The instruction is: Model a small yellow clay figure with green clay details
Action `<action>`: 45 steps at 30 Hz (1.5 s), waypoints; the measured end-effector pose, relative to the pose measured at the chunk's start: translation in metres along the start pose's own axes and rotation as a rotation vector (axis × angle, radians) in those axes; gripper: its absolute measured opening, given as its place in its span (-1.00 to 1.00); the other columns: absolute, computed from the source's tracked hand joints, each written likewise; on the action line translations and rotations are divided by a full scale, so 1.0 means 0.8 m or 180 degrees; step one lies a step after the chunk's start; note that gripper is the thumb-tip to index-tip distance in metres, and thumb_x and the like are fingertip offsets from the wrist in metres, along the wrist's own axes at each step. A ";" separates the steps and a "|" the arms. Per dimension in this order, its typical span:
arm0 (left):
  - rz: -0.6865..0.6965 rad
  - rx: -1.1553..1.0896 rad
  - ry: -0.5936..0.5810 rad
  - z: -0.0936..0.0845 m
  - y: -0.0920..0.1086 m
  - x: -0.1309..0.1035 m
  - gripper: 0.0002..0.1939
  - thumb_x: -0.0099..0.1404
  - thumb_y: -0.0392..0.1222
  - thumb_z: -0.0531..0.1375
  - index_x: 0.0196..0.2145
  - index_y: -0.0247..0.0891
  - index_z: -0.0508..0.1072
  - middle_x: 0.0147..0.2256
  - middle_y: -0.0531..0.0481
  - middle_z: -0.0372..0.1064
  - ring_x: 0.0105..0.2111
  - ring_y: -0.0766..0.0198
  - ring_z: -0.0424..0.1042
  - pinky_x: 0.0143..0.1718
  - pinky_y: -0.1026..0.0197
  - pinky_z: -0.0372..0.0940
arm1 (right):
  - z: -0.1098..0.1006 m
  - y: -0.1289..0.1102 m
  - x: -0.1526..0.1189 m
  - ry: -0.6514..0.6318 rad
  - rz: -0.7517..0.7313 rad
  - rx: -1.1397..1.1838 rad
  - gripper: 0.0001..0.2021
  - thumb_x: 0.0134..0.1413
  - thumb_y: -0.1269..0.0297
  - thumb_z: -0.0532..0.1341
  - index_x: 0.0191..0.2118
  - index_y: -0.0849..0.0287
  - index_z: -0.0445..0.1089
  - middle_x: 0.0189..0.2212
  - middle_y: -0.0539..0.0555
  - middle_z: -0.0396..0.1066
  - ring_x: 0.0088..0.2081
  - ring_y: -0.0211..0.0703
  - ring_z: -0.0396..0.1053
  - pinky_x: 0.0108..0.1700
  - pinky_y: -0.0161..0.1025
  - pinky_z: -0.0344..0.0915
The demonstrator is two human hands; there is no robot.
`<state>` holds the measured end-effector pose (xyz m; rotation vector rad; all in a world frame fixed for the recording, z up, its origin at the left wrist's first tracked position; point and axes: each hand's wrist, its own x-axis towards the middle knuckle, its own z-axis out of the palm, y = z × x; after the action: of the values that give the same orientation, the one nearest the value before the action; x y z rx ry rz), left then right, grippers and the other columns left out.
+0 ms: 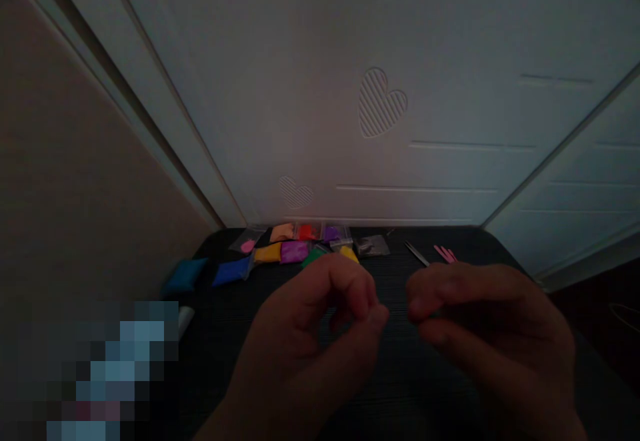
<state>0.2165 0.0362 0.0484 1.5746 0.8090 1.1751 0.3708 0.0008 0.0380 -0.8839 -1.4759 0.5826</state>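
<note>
My left hand [320, 341] is raised over the dark table [395, 381], its thumb and fingertips pressed together in a pinch. My right hand [495, 334] is beside it on the right, also pinching with thumb and index finger. A small gap separates the two sets of fingertips. Whatever either pinch holds, if anything, is too small or too dark to make out. Behind my left hand lie a green packet [313, 256] and a yellow packet [349, 252], both partly covered by it.
Several coloured packets, among them blue [233, 272], orange [269, 253] and purple [295, 251], line the table's back left. Metal tweezers [417, 253] and pink tools [445, 253] lie behind my right hand. A white panelled surface [300, 94] rises behind the table.
</note>
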 end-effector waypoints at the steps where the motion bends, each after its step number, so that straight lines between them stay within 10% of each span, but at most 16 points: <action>1: -0.0009 0.0009 0.0026 0.001 0.000 0.000 -0.83 0.06 -0.40 0.11 -0.58 -0.23 0.18 -0.56 0.12 0.17 -0.56 0.42 0.16 -0.56 0.37 0.11 | 0.000 0.000 0.000 -0.0011 0.0004 -0.0015 -0.61 -0.26 0.62 0.29 -0.26 0.03 0.39 -0.44 -0.06 0.45 -0.36 -0.20 0.41 -0.33 -0.30 0.41; 23: 0.0365 0.0277 -0.0382 -0.014 -0.010 0.006 -0.85 0.04 -0.42 0.12 -0.53 -0.19 0.27 -0.55 0.11 0.23 -0.55 0.38 0.23 -0.55 0.34 0.13 | 0.001 0.007 -0.006 -0.0192 0.0170 0.0156 -0.54 -0.14 0.58 0.25 -0.11 -0.05 0.28 -0.39 -0.10 0.46 -0.36 -0.28 0.41 -0.31 -0.35 0.36; 28: 0.0332 0.0457 -0.0442 -0.017 -0.008 0.007 -0.85 0.04 -0.42 0.14 -0.52 -0.19 0.28 -0.54 0.10 0.25 -0.53 0.36 0.26 -0.54 0.34 0.16 | 0.007 0.012 -0.014 0.0369 0.0146 0.0339 -0.72 -0.02 0.44 0.20 -0.14 0.04 0.32 -0.47 -0.07 0.40 -0.43 -0.31 0.37 -0.33 -0.34 0.33; 45: 0.0463 0.0226 0.0011 -0.005 -0.014 0.004 -0.85 0.01 -0.42 0.13 -0.55 -0.19 0.27 -0.57 0.10 0.22 -0.57 0.39 0.21 -0.59 0.35 0.09 | -0.001 0.021 -0.005 0.0114 0.0665 0.1882 -0.73 -0.04 0.34 0.23 -0.15 0.03 0.27 -0.60 -0.11 0.32 -0.60 -0.37 0.24 -0.56 -0.35 0.17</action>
<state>0.2142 0.0441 0.0387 1.7139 0.7557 1.2650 0.3746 0.0067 0.0224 -0.5749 -1.0890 1.0843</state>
